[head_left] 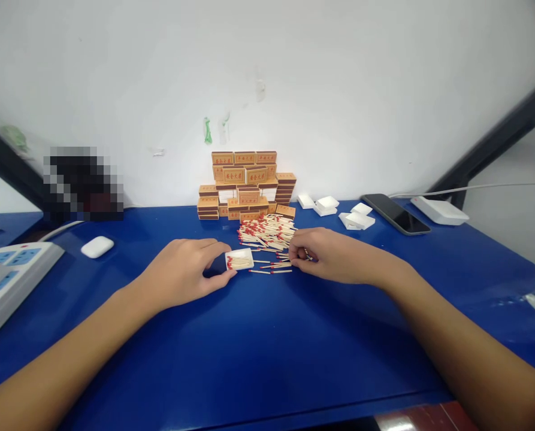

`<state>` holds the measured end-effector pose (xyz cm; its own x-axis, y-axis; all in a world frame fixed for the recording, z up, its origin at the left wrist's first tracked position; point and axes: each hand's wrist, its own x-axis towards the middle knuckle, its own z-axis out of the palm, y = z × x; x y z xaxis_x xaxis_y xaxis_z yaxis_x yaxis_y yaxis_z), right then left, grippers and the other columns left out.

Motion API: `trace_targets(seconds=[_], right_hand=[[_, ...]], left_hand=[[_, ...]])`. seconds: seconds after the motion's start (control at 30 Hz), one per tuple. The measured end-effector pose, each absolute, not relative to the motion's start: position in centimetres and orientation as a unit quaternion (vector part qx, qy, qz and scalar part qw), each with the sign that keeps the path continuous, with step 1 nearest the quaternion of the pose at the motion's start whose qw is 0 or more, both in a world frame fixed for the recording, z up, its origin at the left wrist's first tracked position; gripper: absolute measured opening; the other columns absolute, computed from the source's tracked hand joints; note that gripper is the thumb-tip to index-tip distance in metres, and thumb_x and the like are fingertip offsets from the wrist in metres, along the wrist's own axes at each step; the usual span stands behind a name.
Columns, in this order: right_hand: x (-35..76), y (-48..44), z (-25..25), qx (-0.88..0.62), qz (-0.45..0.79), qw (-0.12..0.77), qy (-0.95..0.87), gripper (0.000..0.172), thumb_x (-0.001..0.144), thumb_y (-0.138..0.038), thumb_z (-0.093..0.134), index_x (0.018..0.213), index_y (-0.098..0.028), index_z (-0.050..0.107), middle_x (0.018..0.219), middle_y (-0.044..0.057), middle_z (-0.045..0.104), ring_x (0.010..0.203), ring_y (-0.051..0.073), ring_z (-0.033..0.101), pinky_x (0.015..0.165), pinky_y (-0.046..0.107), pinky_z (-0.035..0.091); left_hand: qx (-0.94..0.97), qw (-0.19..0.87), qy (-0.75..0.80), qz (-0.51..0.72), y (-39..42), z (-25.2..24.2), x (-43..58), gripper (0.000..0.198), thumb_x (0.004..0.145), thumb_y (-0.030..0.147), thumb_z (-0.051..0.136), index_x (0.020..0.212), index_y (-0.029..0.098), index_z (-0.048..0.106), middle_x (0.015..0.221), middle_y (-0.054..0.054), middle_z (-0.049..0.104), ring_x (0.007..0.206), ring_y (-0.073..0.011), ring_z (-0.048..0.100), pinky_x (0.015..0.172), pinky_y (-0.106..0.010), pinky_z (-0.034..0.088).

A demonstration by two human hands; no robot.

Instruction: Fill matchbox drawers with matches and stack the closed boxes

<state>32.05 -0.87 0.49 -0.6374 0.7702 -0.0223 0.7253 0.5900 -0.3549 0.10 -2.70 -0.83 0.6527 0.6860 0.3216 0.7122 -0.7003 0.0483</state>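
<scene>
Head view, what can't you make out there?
In the head view:
Whatever the right hand may pinch: hidden by its curled fingers.
Number of red-tipped wooden matches: they overlap.
Rest of the white plastic power strip with blue sockets: cut off by left edge.
Dark shape at left: pixelated.

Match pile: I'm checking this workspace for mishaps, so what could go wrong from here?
The left hand pinches the small white tray; a tilt might spill its matches.
The right hand is at the edge of the loose match pile and could scatter some.
The stacked matchboxes stand just behind that pile, so a bump might topple them.
</scene>
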Motion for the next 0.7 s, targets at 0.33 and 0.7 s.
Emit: trace_targets(seconds=[0.33, 0.7], right_hand=[[31.8, -0.9, 0.2, -0.421, 0.153, 0.062, -0.892, 0.009, 0.090, -0.017, 0.061, 0.082, -0.022, 0.063, 0.084, 0.002, 0.068, 0.074, 0.017, 0.055, 0.068, 0.031, 0.038], [31.5, -0.7, -0.1, -0.413, 0.174, 0.058, -0.892, 0.013, 0.096, -0.018, 0.059, 0.083, -0.020, 0.059, 0.085, 0.002, 0.065, 0.073, 0.015, 0.052, 0.066, 0.029, 0.035]], left_hand=[[-0.908, 0.048, -0.383, -0.164, -2.7, -0.8, 0.0, 0.032, 0.099, 0.045, 0.061, 0.112, 0.020, 0.075, 0.076, 0.000, 0.069, 0.060, -0.0152, 0.062, 0.058, -0.029, 0.039], [-0.905, 0.052, -0.387, -0.172, -2.5, -0.8, -0.2, 0.033, 0.099, 0.047, 0.061, 0.113, 0.020, 0.075, 0.076, 0.000, 0.069, 0.059, -0.0143, 0.061, 0.056, -0.027, 0.037]])
